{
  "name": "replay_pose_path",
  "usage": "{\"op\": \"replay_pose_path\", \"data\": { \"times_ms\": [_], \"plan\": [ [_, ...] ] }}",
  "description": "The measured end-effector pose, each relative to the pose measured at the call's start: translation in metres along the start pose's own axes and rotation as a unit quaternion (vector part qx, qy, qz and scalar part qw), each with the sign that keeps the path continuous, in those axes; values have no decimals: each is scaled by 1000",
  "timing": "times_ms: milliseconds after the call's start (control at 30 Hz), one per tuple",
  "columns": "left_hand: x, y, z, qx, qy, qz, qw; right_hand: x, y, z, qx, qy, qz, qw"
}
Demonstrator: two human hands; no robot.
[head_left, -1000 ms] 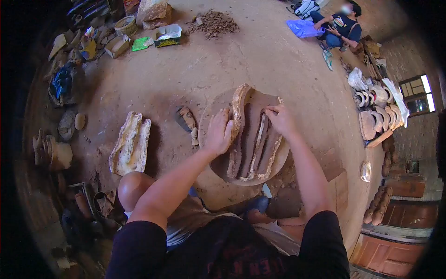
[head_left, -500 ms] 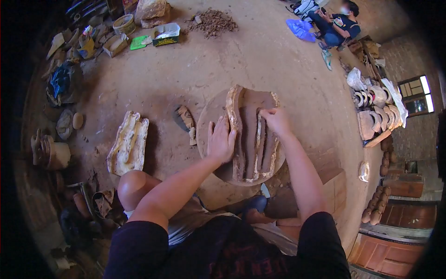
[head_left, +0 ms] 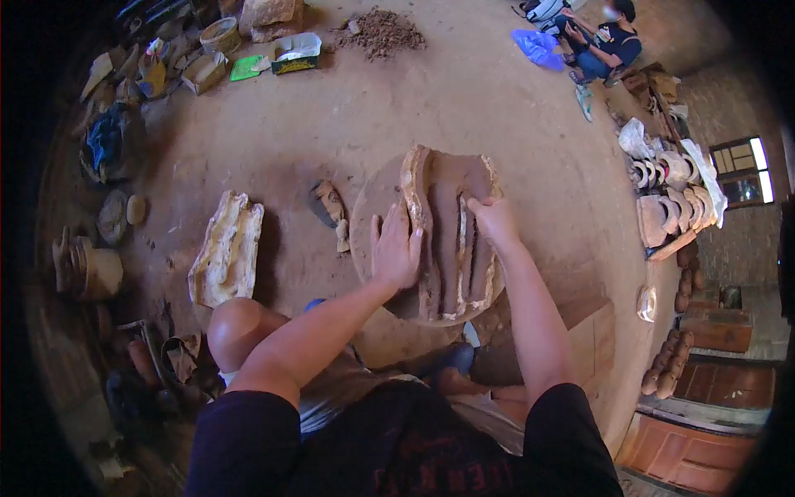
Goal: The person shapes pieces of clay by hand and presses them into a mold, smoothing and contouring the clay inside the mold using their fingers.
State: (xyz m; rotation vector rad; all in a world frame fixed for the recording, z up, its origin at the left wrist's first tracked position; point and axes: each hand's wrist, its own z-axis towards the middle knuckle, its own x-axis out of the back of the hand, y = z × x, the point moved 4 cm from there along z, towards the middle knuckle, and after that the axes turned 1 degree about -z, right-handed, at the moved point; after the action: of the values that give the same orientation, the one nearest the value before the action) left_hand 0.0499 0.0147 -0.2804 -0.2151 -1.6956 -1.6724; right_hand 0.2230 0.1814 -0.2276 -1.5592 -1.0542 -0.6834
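Observation:
A plaster mould [head_left: 411, 178] with pale, crusty edges lies on a round board [head_left: 364, 207] on the floor in front of me. Brown clay [head_left: 445, 248] lines its long channels, with a light ridge running between them. My left hand [head_left: 398, 250] lies flat along the mould's left wall, fingers stretched out. At the upper end of the inner ridge, my right hand [head_left: 495, 220] has its fingers curled in and pressed to the clay; whatever they pinch is hidden. Left of the board lie a dark paddle-like tool [head_left: 330, 203] and another mould piece [head_left: 228, 248].
A clay heap [head_left: 381, 33] and a box [head_left: 296, 52] are at the far side. A person [head_left: 604, 41] sits at upper right by a blue bag [head_left: 538, 50]. Curved pieces [head_left: 675, 211] are stacked at right. A wooden block [head_left: 584, 340] stands beside my right leg.
The right hand has shifted slightly, its fingers curling more at the ridge's upper end. The left hand stays against the mould wall. The whole view has tilted a little.

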Motion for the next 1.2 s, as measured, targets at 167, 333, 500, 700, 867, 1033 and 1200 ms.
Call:
{"op": "replay_pose_path", "data": {
  "times_ms": [167,333,500,700,867,1033,1200],
  "plan": [
    [-1,1,0,0,9,5,1000,12,-28,-48,81,102,-71,989],
    [-11,-7,1,-6,6,32,999,17,-14,-31,5,15,11,1000],
    [-6,-2,-2,0,14,3,1000,5,-12,-50,79,84,-64,991],
    [-3,2,-2,5,6,19,1000,6,2,-48,-52,1,43,998],
    [-4,1,-7,6,16,6,1000,-1,4,-63,73,86,-5,994],
    [-5,3,-7,0,20,0,1000,0,7,-74,93,115,-12,989],
    [-1,6,-9,-1,19,0,1000,11,3,-82,-8,15,10,1000]
  ]
}}
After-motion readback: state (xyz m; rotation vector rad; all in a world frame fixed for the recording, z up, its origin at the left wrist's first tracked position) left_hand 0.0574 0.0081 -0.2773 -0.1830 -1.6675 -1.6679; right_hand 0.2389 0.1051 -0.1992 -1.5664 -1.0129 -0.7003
